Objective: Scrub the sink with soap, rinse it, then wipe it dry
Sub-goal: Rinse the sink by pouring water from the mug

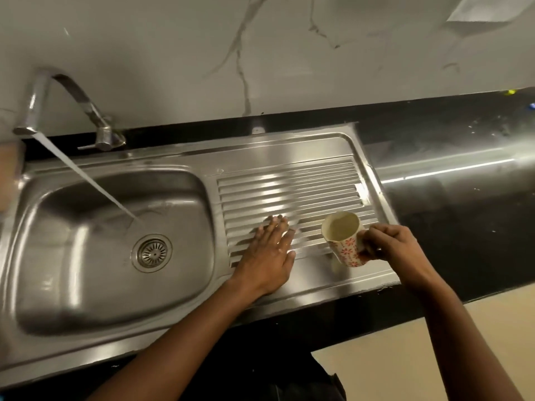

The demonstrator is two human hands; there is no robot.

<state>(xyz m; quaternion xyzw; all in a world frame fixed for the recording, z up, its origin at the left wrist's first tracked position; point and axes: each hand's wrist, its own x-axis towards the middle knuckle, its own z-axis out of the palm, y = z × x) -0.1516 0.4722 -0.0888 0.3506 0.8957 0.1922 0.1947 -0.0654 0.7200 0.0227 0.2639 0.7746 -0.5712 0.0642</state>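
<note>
A steel sink (72,285) fills the left, with a round drain (152,252) in its basin. The curved tap (43,91) runs, and its stream of water (86,180) lands just above the drain. Right of the basin lies the ribbed drainboard (304,186). My left hand (270,250) lies flat on the ribs with straight fingers. My right hand (396,250) holds a cream cup (343,238) with red flowers by its side, tilted toward my left hand over the drainboard's front right part.
A black counter (463,227) runs on to the right of the drainboard and is wet and glossy. A white marbled wall (260,53) stands behind. The counter's front edge drops to a beige floor (405,357) at lower right.
</note>
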